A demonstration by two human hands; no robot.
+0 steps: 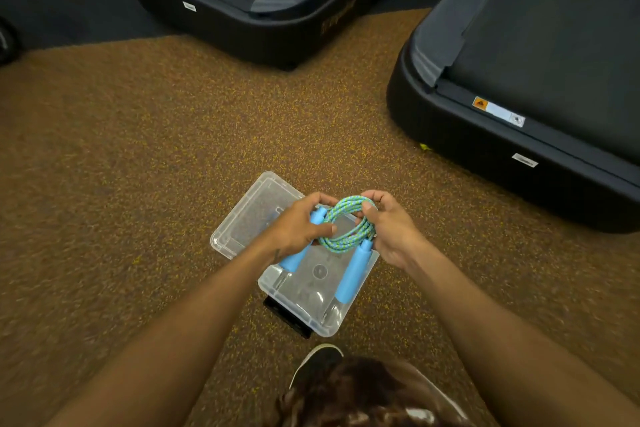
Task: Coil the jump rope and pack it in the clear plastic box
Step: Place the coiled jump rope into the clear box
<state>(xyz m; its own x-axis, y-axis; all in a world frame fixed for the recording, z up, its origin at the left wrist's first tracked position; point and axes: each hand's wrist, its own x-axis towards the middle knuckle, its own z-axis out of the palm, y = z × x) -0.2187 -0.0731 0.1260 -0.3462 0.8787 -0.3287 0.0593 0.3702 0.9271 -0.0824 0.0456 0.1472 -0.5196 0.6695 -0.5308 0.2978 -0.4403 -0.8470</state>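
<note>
Near edge: shoe (pixel 317 362), then clear plastic box (pixel 304 305) on speckled floor (pixel 138 156). Above box: jump rope (pixel 346 225), coiled, clamped by left hand (pixel 298 229) and right hand (pixel 391 229).

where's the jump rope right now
In the head view, low and centre, the coiled jump rope is held between the left hand and right hand, just above the open clear plastic box on the speckled floor.

Hands (pixel 301 229) hide part of the rope (pixel 346 236); treadmill (pixel 536 87) cut off at the edge.
</note>
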